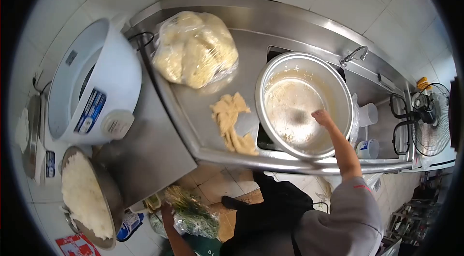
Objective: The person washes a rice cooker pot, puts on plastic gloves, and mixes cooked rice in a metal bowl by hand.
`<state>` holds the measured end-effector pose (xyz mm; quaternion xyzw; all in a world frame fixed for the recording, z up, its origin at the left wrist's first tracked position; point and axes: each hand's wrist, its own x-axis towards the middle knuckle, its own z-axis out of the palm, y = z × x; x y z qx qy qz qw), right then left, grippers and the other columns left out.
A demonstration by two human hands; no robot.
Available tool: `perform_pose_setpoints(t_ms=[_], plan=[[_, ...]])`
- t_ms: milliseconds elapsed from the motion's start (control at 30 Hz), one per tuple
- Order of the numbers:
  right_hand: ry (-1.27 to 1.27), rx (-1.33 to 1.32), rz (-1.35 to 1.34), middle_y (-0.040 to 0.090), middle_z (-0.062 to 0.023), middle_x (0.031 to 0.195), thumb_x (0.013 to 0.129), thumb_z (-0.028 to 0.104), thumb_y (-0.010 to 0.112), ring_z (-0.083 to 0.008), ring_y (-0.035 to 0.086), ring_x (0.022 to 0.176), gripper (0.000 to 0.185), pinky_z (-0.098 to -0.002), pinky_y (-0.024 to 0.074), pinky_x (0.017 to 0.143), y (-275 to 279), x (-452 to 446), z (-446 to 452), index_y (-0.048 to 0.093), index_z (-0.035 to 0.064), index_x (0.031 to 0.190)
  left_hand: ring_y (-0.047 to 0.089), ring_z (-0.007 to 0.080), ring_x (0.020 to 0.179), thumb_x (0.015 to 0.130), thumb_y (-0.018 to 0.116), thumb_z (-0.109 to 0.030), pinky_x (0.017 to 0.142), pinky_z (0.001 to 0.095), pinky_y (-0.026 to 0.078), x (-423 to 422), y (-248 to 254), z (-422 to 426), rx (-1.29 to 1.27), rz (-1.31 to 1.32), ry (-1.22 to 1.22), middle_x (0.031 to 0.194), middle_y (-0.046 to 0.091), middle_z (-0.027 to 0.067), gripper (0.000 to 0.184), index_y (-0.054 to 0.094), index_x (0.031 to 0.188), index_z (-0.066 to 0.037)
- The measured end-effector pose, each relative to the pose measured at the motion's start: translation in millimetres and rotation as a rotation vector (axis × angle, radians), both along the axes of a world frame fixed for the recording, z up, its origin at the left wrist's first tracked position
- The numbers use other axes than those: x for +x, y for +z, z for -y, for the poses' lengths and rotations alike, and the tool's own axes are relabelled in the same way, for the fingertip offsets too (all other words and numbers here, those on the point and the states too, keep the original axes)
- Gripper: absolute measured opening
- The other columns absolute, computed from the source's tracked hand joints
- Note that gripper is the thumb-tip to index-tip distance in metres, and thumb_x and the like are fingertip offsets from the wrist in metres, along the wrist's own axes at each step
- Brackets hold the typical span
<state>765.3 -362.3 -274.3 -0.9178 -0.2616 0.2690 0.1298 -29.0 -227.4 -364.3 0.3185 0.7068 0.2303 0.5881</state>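
Observation:
A large round metal pot (340,79) stands over the sink opening, with pale residue on its inner wall and bottom. My right hand (320,116) reaches inside it, fingers curled closed; whatever they hold, if anything, is hidden. Low on the left, my left hand (167,210) is in shadow beside bundled green stalks (193,212) in clear plastic and a small pale container (151,203). Its fingers cannot be made out. A crumpled tan cloth (232,118) lies on the steel counter left of the pot. Behind it sits a clear plastic bag of pale yellow food (195,50).
A big white tub-shaped appliance (116,87) stands at left. Below it, a metal bowl (113,193) holds white food, perhaps rice. A faucet (355,55), plastic cups (368,113) and a fan (430,120) are on the right. The counter's raised steel edge (232,160) runs along the front.

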Motion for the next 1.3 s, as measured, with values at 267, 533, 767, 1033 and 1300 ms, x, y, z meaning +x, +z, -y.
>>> perform_pose_setpoints(t_ms=[267, 533, 767, 1033, 1300], plan=[[-0.432, 0.315, 0.371, 0.061, -0.0172, 0.084, 0.077, 0.026, 0.05, -0.0324, 0.058, 0.078, 0.027, -0.0397, 0.0469, 0.069, -122, 127, -69, 0.063, 0.0035, 0.084, 0.054, 0.0162, 0.094, 0.086, 0.05, -0.026, 0.076, 0.0299, 0.042, 65, 123, 62, -0.172, -0.217, -0.235, 0.111, 0.056, 0.0076, 0.046, 0.04, 0.127, -0.007], [0.562, 0.356, 0.033, 0.057, -0.0239, 0.069, 0.066, 0.013, 0.05, -0.0376, 0.058, 0.068, 0.018, -0.0441, 0.0476, 0.062, -74, -75, -201, 0.059, -0.0033, 0.068, 0.052, 0.0162, 0.101, 0.089, 0.047, -0.023, 0.081, 0.0275, 0.04, 196, 234, -19, 0.237, -0.37, -0.562, 0.113, 0.055, 0.0125, 0.045, 0.038, 0.129, -0.003], [0.864, 0.206, -0.236, 0.06, -0.0185, 0.088, 0.075, 0.017, 0.057, -0.0334, 0.058, 0.083, 0.021, -0.0394, 0.0457, 0.075, -13, -32, 1, 0.064, 0.0037, 0.089, 0.05, 0.0129, 0.101, 0.09, 0.043, -0.011, 0.087, 0.0236, 0.037, 400, 297, -68, 0.518, -0.01, -1.032, 0.119, 0.052, 0.0086, 0.037, 0.04, 0.126, -0.001], [-0.049, 0.414, 0.727, 0.056, -0.0191, 0.101, 0.077, 0.006, 0.049, -0.0352, 0.055, 0.088, 0.018, -0.0397, 0.046, 0.076, 96, 158, 28, 0.061, 0.0025, 0.089, 0.049, 0.0136, 0.108, 0.091, 0.043, -0.013, 0.09, 0.0259, 0.037, 585, 264, -27, 0.457, 0.469, -1.484, 0.117, 0.054, 0.0089, 0.035, 0.043, 0.125, -0.002], [0.198, -0.136, 0.7, 0.04, -0.0128, 0.128, 0.078, 0.012, 0.047, -0.0289, 0.04, 0.117, 0.041, -0.042, 0.039, 0.09, 70, 299, 16, 0.047, 0.001, 0.118, 0.052, 0.015, 0.104, 0.091, 0.044, -0.023, 0.087, 0.0272, 0.04, 725, 181, 10, 0.271, 0.523, -1.322, 0.112, 0.057, 0.0099, 0.039, 0.043, 0.124, -0.002]])
